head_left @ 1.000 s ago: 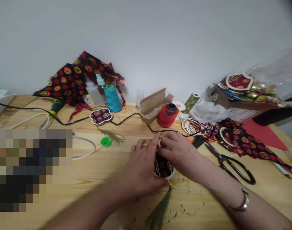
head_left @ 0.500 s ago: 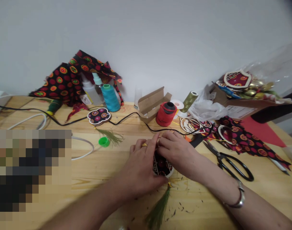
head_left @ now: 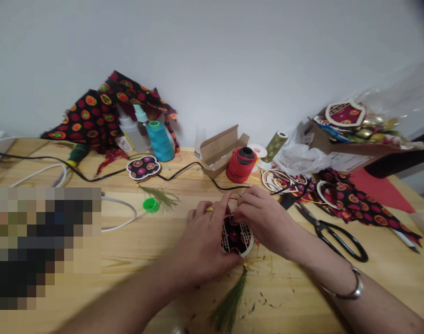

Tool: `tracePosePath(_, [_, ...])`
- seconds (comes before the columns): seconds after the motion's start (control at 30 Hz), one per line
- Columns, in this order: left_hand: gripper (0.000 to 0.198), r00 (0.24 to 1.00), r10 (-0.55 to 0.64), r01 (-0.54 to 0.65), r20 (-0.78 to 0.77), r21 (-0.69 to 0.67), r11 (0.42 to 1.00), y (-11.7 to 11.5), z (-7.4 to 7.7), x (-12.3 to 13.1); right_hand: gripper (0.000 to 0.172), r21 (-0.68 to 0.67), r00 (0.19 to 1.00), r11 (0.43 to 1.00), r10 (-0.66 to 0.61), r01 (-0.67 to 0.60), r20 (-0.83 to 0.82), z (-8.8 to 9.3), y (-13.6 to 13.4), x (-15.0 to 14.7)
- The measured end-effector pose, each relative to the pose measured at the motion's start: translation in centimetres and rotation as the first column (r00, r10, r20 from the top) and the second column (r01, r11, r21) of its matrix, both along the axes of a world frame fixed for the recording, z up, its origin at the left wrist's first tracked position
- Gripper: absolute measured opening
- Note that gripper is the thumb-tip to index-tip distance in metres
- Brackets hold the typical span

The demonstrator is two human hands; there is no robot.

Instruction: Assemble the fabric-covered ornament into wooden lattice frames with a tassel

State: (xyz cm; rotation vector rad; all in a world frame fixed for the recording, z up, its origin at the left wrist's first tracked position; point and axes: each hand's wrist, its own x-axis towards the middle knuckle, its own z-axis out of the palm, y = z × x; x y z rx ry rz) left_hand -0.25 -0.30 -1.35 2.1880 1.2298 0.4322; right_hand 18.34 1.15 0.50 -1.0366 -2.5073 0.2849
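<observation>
My left hand is closed around the left side of a round pendant, its thumb along the lower rim. The pendant has a pale rim, dark patterned cloth and lattice strips. From its bottom hangs a green tassel, spread on the table. At the pendant's top edge, the fingers of my right hand are pinched together. A short bit of red cord shows by those fingertips; whatever they grip is hidden.
Black-handled scissors lie to the right, near patterned cloth. Behind my hands stand a red spool and an open cardboard box. A flower-shaped pendant, a green cap and a black cable lie further left.
My right hand has shifted slightly up and right, uncovering more of the pendant's face. My left hand stays on the pendant, nearly still.
</observation>
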Motion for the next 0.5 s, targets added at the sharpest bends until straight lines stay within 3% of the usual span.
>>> tracePosePath(0.2, [0.103, 1.0, -0.013, 0.013, -0.001, -0.008, 1.0, 0.0, 0.3, 0.0, 0.015, -0.121, 0.975, 0.993, -0.03, 0.003, -0.219, 1.7, -0.8, 0.7])
tracePosePath(0.33, [0.099, 1.0, -0.011, 0.011, -0.001, -0.016, 1.0, 0.0, 0.3, 0.0, 0.016, -0.216, 0.944, 0.976, -0.055, -0.017, -0.324, 3.7, -1.5, 0.7])
tracePosePath(0.43, [0.097, 1.0, -0.012, 0.011, -0.008, -0.023, 1.0, 0.1, 0.4, 0.0, 0.018, -0.289, 0.92, 0.956, -0.069, -0.05, -0.386, 5.8, -3.1, 1.2])
tracePosePath(0.5, [0.099, 1.0, -0.01, 0.01, -0.006, -0.024, 1.0, 0.1, 0.3, -0.1, 0.021, -0.33, 0.921, 0.944, -0.122, -0.007, -0.37, 6.5, -4.8, 2.4])
